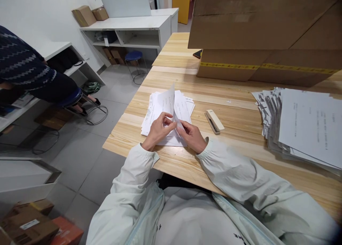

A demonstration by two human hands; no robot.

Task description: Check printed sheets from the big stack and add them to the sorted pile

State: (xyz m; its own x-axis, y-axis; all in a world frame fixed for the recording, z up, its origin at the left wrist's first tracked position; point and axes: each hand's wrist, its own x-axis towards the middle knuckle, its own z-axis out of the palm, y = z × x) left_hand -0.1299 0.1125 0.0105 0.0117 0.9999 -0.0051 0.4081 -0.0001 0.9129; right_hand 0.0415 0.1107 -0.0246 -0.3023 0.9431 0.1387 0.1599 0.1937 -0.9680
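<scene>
Printed sheets of paper (168, 99) stand raised and partly folded over a stack of papers (148, 121) near the table's front left edge. My left hand (160, 128) pinches the lower edge of the raised sheets, thumb and fingers closed. Opposite it, my right hand (192, 135) grips the same sheets from the right side, its fingertips partly hidden by the paper. A cream stapler (214, 121) lies on the table just right of my right hand, touched by neither hand.
A larger, uneven paper pile (310, 127) covers the table's right side. Big cardboard boxes (227, 65) stand at the back of the wooden table (128, 131). To the left, a person (29, 65) sits on a stool. A blue stool (133, 55) stands beyond, by white shelving (139, 23).
</scene>
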